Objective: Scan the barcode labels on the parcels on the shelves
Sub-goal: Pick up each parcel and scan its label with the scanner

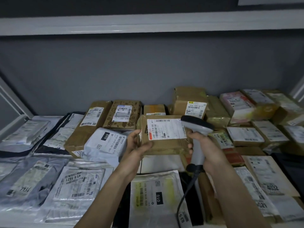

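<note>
The fingers (190, 147) of the right hand (205, 146) are curled tight around the handle of a grey scanner (197, 139). The scanner's dark head sits at the top, just over the right edge of a brown box (164, 145). A dark cable (185, 195) hangs down from the bottom of the handle.

The left hand (136, 146) holds the same brown box by its left side. Its thumb lies on the front of the box and its fingers (134, 134) wrap around the edge. The box is tipped up toward the camera. A white label (166, 129) with black barcode lines is stuck on its top face, and the scanner head touches or covers the label's right end.

Just left of the box lies a white bag parcel (105, 143) marked 010. Behind it stand more brown boxes, one with little drawings (125, 114) on it. All around, flat plastic parcels and boxes fill the shelf (16, 122). A grey wall (148, 66) stands behind them, and another shelf board (148, 22) runs across above.
</note>
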